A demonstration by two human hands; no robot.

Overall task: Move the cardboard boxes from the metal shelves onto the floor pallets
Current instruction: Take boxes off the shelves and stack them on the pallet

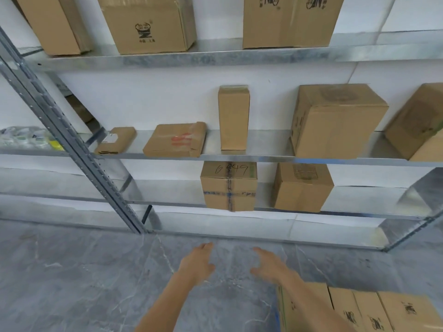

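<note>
Metal shelves (pixel 215 156) face me, loaded with cardboard boxes. On the middle shelf stand a small flat box (pixel 116 140), a flat box with red print (pixel 176 140), a tall narrow box (pixel 233 118) and a large box (pixel 335 121). The shelf below holds a box marked in pen (pixel 229 185) and a second box (pixel 302 188). My left hand (pixel 197 262) and my right hand (pixel 271 263) reach forward over the floor, both empty with fingers relaxed and spread, well short of the shelves.
Several boxes (pixel 359 310) stand together on the floor at the lower right, under my right forearm. More large boxes (pixel 148 25) sit on the top shelf. A slanted shelf upright (pixel 72 140) crosses the left. Grey marbled floor (pixel 72 283) spreads below.
</note>
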